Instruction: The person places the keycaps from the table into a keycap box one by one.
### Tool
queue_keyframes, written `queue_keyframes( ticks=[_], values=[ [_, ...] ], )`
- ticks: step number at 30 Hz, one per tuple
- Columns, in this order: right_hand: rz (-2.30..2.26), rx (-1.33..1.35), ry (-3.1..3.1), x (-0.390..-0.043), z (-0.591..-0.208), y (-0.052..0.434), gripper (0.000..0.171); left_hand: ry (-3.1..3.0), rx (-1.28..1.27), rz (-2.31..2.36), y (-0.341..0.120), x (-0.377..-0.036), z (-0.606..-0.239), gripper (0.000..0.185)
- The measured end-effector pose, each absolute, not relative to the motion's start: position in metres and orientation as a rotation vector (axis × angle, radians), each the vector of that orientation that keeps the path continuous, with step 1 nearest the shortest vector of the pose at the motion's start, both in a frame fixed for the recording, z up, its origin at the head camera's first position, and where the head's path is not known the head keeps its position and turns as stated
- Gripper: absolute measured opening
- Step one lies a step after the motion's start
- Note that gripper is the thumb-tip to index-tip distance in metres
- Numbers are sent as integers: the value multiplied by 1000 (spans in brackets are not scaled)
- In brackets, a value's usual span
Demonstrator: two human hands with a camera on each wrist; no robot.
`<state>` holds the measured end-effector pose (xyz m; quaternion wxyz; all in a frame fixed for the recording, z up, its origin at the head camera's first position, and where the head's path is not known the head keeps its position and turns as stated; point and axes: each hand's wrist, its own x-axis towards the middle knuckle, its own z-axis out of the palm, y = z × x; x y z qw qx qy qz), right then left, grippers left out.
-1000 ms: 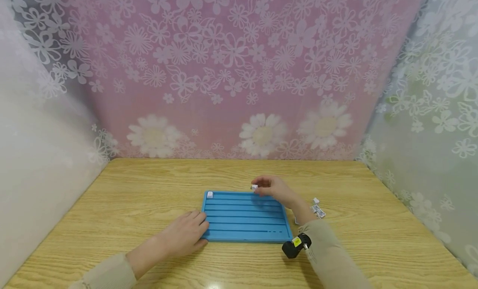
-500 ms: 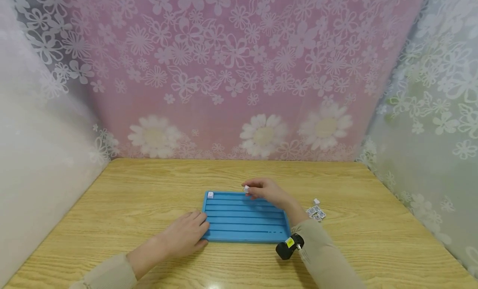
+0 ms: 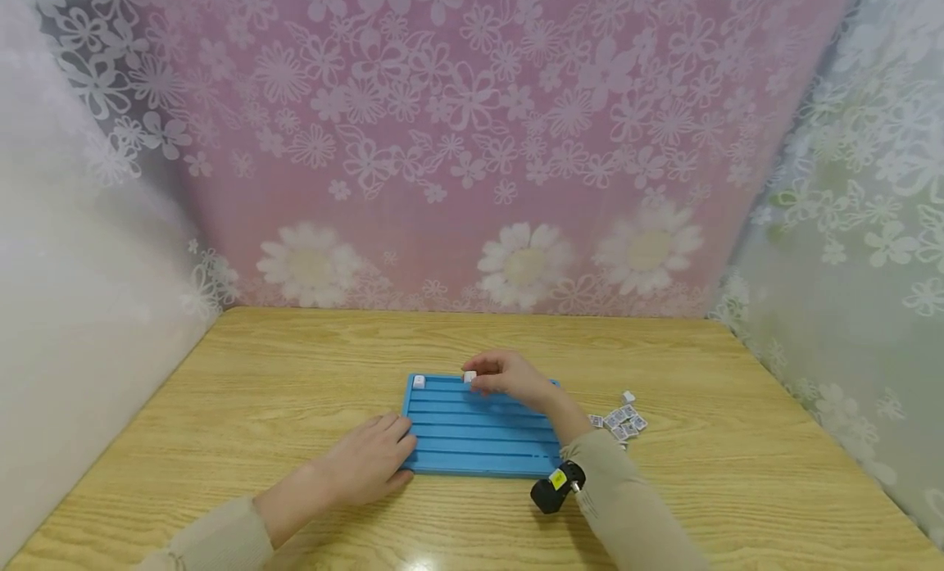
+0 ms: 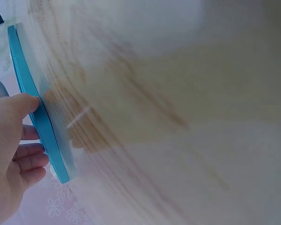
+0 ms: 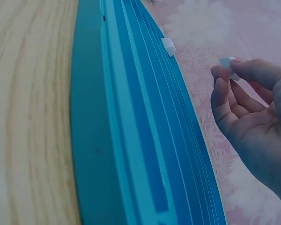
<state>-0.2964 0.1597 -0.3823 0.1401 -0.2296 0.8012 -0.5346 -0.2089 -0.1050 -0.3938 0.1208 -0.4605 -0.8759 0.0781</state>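
Note:
A blue ridged tray [image 3: 472,434] lies on the wooden table. My left hand [image 3: 369,460] holds its left edge, with the thumb by the near corner; the left wrist view shows thumb and fingertips against the tray's side [image 4: 46,126]. A white keycap [image 3: 419,382] sits in the top row at the far left corner. Between thumb and fingertips of my right hand [image 3: 512,381] is another white keycap [image 3: 470,377], held over the tray's far edge, to the right of the first. In the right wrist view this pinched keycap [image 5: 228,65] shows apart from the tray.
To the right of the tray lies a loose group of keycaps [image 3: 623,419], most with patterned undersides up. One keycap [image 3: 628,397] rests just behind them. A black wrist camera [image 3: 558,487] on the right sleeve overlaps the tray's near right corner. A flowered curtain [image 3: 442,145] hangs behind the table.
My right hand has moved left along the tray's far edge with the keycap still pinched, uncovering more of the loose keycaps. The left hand stays at the tray's left edge.

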Motion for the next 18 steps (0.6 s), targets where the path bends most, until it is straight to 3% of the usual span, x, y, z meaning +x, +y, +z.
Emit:
queue_keyframes(
  ticks=[18],
  values=[
    [-1623,-578,2297,-298,-385,129,37,-2585,-1340,202,-107,-210,-397,32]
  ],
)
